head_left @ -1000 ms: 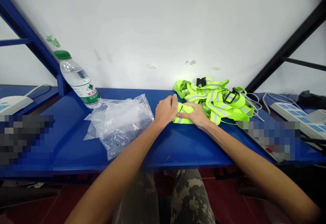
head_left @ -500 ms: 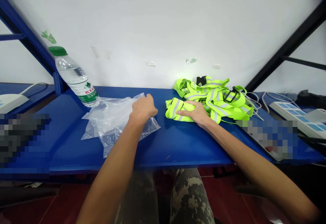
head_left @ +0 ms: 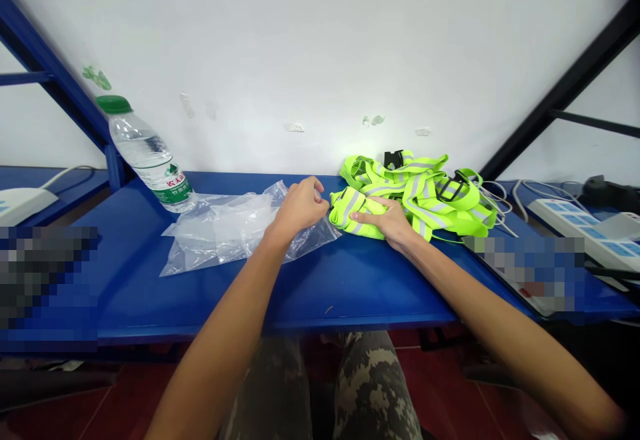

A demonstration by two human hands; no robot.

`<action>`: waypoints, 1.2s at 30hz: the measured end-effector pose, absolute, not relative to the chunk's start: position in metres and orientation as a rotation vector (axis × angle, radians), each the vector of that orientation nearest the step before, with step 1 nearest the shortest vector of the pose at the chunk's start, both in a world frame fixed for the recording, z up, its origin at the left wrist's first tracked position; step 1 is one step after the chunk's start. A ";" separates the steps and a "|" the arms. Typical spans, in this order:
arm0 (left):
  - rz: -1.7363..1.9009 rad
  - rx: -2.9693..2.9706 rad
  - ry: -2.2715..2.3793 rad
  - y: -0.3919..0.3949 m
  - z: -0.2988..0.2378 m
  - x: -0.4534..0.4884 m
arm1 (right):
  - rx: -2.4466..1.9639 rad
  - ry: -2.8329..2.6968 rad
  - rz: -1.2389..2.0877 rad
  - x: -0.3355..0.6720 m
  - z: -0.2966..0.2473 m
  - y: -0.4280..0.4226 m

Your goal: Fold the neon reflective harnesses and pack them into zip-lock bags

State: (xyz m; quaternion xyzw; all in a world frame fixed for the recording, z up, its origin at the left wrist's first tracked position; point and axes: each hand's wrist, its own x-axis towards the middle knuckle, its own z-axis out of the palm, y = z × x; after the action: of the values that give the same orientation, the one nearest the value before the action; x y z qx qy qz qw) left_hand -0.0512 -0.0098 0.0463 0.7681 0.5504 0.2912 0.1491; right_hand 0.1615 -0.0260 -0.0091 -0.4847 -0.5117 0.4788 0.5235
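- The clear plastic bag [head_left: 225,237] lies on the blue table [head_left: 360,293]. It looks light, limp and slippery, so its right corner is the place to pinch.
- Your left hand [head_left: 300,207] is over that corner, fingers curled together; you cannot tell whether they grip plastic.
- The folded reflective vest [head_left: 356,217] lies just beside the bag, soft and light, its long axis running left to right. Take it around the middle.
- Your right hand [head_left: 387,221] lies across it, fingers slightly apart, not clamped.
- The tangled reflective vests [head_left: 425,193] touch it on the right.

Plastic bag [head_left: 215,240] (left of reflective vests [head_left: 425,203])
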 end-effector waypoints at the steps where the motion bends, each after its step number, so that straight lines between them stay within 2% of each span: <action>1: 0.881 2.202 1.553 -0.010 0.046 -0.050 | -1.159 -1.204 1.151 0.162 -0.009 -0.026; 9: 1.088 2.209 1.291 -0.008 0.040 -0.044 | -1.154 -1.220 1.108 0.164 -0.010 -0.026; 19: 1.148 2.271 1.159 -0.009 0.036 -0.040 | -1.115 -1.240 1.182 0.165 -0.007 -0.030; 36: 1.073 2.320 1.101 -0.021 0.046 -0.035 | -1.183 -1.300 1.167 0.163 -0.005 -0.031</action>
State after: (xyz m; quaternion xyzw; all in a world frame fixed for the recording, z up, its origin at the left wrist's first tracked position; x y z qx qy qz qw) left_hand -0.0348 -0.0205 0.0462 0.8203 0.3891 0.3795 0.1781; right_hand 0.1633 -0.0308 -0.0049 -0.4876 -0.5360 0.4812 0.4934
